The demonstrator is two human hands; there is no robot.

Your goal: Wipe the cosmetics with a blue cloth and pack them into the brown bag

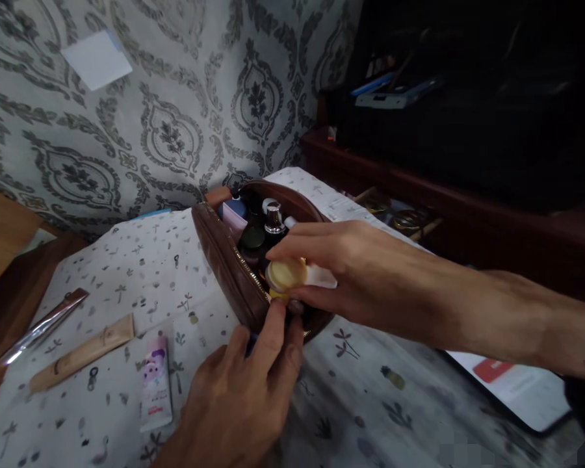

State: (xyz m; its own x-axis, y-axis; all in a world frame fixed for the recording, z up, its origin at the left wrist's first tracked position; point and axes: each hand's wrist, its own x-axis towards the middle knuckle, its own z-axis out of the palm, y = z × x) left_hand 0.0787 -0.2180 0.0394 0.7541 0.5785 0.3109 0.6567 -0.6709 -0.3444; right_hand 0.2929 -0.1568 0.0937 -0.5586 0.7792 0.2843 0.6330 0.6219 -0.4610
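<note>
A brown zippered makeup bag [229,276] lies unzipped on the patterned cloth, filled with several cosmetics. Over its mouth, my right hand [341,260] pinches a small cosmetic container with a round, pale yellow end [286,275]. Part of that container is hidden by the fingers. My left hand [253,383] grips the bag's near rim, its fingertips reaching just inside below the container. Also inside the bag are a silver-capped bottle [273,219], a pale pink tube [234,219] and a dark round lid [252,237].
On the cloth [199,370] at the left lie a small pink-and-white tube [156,383], a beige tube [82,354] and a shiny slim packet [43,325]. A lit tablet or phone [517,390] is at the right. Behind stand a patterned wall and an open drawer [404,218].
</note>
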